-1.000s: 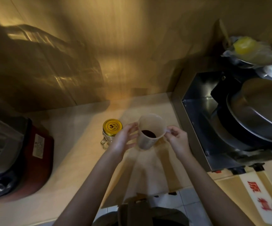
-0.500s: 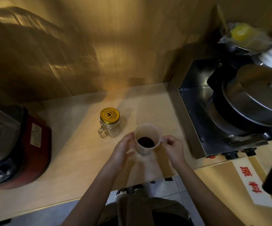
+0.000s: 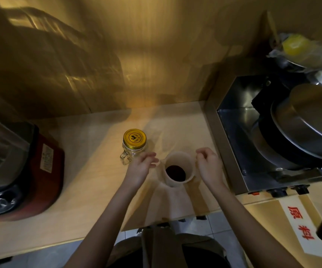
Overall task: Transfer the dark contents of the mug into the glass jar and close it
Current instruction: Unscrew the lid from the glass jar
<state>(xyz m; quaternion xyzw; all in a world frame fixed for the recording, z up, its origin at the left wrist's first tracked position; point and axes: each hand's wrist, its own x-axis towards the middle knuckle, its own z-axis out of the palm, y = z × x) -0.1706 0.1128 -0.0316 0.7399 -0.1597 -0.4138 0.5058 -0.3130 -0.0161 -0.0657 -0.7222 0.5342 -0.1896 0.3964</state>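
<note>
Two bare hands in my view, one on each side of the pale plastic mug [image 3: 176, 169], which stands upright on the light wooden counter [image 3: 90, 190] with dark contents [image 3: 175, 172] in its bottom. My left hand [image 3: 140, 168] is loosely spread, fingertips just beside the rim; my right hand [image 3: 209, 165] is curled, empty, near the handle side. Clear glass handled jar [image 3: 132, 151], gold lid [image 3: 134, 138] on, stands far-left of the mug. Red appliance [image 3: 40, 171] at left; steel stove unit [image 3: 239, 132] at right.
</note>
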